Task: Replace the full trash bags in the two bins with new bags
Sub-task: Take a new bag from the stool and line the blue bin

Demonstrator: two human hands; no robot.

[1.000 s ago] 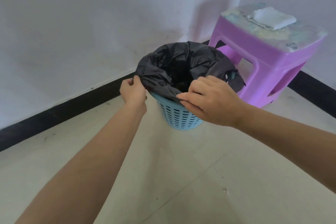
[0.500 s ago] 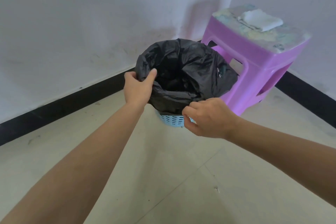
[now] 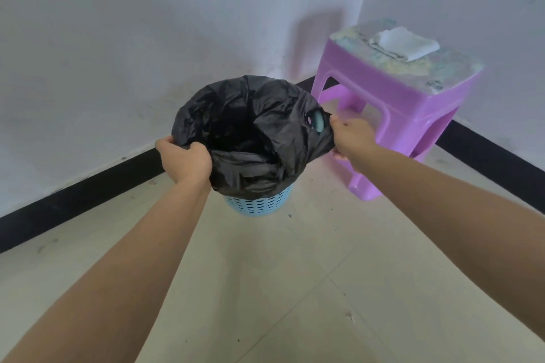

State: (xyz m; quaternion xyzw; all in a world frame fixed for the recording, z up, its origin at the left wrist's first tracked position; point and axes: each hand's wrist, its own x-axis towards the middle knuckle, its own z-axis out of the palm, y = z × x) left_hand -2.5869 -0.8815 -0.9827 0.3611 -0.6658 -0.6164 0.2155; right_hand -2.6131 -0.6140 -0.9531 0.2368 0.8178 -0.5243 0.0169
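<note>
A black trash bag (image 3: 253, 138) lines a light blue perforated bin (image 3: 258, 206) standing on the floor in the room's corner. The bag's mouth is wide open and drapes over most of the bin, so only the bin's lower wall shows. My left hand (image 3: 184, 160) grips the bag's edge at its near left side. My right hand (image 3: 351, 135) pinches the bag's edge at its right side, beside a hole in the plastic where the blue rim shows through. The bag's inside is dark and its contents are hidden.
A purple plastic stool (image 3: 395, 109) stands right of the bin, close to my right hand, with a folded white cloth (image 3: 404, 43) on its top. White walls with a black skirting (image 3: 88, 188) close the corner behind. Pale tiled floor (image 3: 295, 289) spreads toward me.
My right hand has moved from the bag's near front edge round to its right side. My left hand has shifted lower on the left edge. The bag's mouth is stretched wider and covers more of the bin.
</note>
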